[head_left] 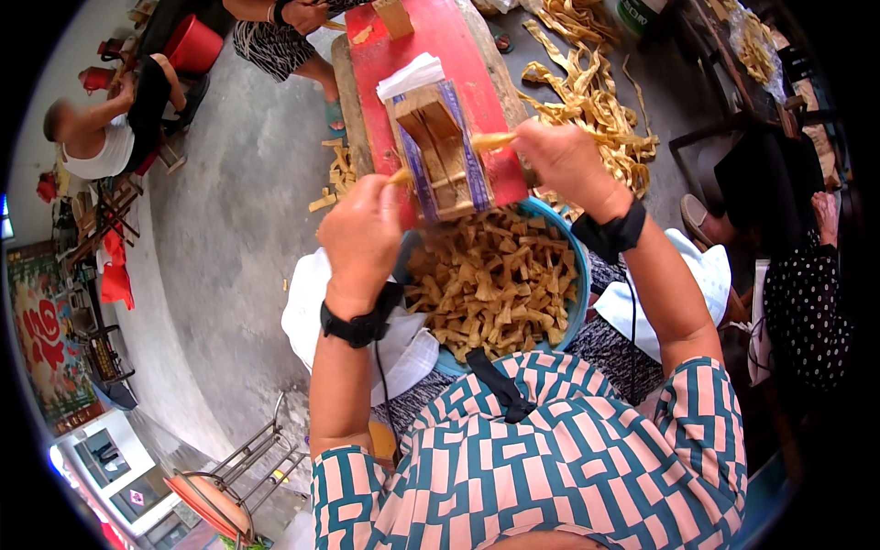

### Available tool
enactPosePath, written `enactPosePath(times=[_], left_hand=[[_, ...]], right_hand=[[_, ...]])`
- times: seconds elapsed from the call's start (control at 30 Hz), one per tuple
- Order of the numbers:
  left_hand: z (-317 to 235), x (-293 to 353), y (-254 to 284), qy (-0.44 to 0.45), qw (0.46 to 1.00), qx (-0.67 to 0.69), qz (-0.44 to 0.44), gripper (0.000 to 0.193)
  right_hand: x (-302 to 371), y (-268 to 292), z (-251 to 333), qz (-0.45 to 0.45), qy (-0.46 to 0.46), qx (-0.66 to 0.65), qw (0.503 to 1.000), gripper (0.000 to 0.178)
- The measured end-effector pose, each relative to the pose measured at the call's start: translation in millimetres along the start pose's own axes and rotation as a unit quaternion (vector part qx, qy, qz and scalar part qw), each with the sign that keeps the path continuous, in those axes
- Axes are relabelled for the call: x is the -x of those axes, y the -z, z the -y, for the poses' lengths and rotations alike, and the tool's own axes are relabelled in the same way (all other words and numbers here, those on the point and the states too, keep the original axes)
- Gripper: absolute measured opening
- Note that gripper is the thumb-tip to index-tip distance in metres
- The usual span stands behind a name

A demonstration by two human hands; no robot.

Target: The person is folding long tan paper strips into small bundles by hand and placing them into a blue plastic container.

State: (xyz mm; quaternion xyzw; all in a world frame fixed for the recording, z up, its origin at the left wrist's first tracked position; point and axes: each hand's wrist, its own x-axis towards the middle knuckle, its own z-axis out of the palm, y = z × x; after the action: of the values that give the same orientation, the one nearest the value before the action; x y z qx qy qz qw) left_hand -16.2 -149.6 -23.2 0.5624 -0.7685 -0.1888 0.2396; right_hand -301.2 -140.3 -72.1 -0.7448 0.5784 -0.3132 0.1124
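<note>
Gripping tan, ropelike strip sections [493,142], the left hand [362,225] and right hand [570,163] have fingers clamped on 1 each, either side of a brown wooden block with purple edges [427,115], near a round blue tub [582,284].

"What's worn just behind the fingers [543,145]?"

"Black fabric wristbands [609,234], each trailing a thin black cable [633,321]."

"And further back from the fingers?"

"A short-sleeved pink-and-teal block-patterned shirt [550,449], with a black fabric strap [498,385] at its front."
</note>
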Motion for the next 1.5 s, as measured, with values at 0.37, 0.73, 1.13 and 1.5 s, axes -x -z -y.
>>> enactPosePath(times=[0.37,0.73,1.13,1.5], left_hand=[[-31,104,-55,-0.063,0.98,-0.088,0.164,0.028],[-28,114,-53,0.028,0.935,0.269,0.228,0.039],[-36,150,-12,0.128,0.846,0.378,0.353,0.018],[-68,166,22,-0.01,0.886,0.346,0.309,0.014]], right_hand=[[88,26,31,0.073,-0.15,-0.326,0.931,0.016],[110,14,60,0.063,0.045,-0.258,0.963,0.031],[131,20,115,0.137,0.152,-0.177,0.963,0.018],[139,44,126,0.142,0.308,-0.083,0.937,0.019]])
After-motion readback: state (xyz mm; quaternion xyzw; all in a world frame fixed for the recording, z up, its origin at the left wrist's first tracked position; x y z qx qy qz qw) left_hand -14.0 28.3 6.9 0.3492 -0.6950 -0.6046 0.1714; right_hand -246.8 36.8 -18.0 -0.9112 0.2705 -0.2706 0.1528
